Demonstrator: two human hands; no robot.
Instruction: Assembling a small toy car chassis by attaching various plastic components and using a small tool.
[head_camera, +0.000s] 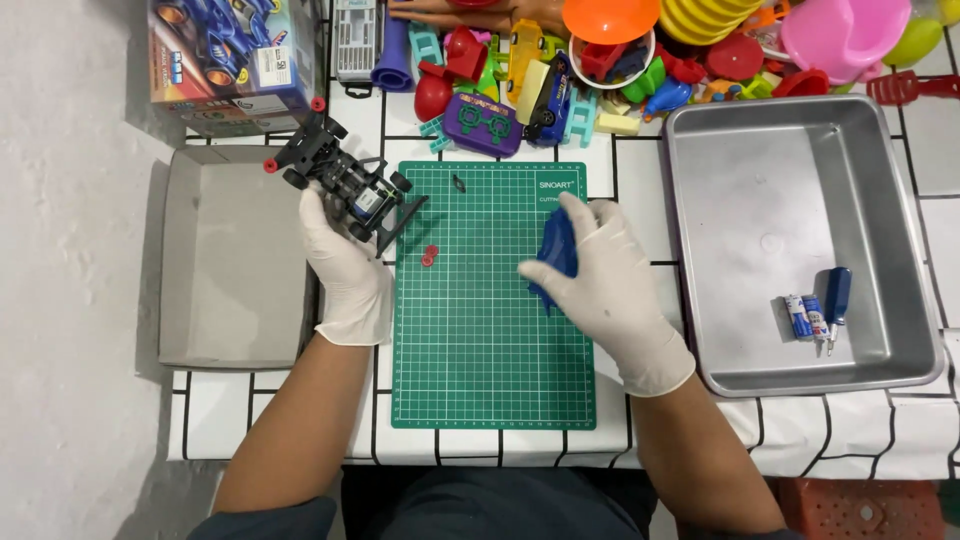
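Left hand (345, 265) grips the black car chassis (340, 180) over the mat's (490, 350) left edge. Right hand (605, 275) is closed on the blue shell (557, 250), mid-mat. Lower mat free. Grey box lid (230, 260) left, steel tray (770, 200) right, both mostly open. Blue picture box (230, 60) top-left, cut off. Toy pile (600, 60) crowds the far bench edge. Tiny red bits (429, 256) unclear.

White table cover with black grid lines (930, 160), grey textured floor (70, 300), even light
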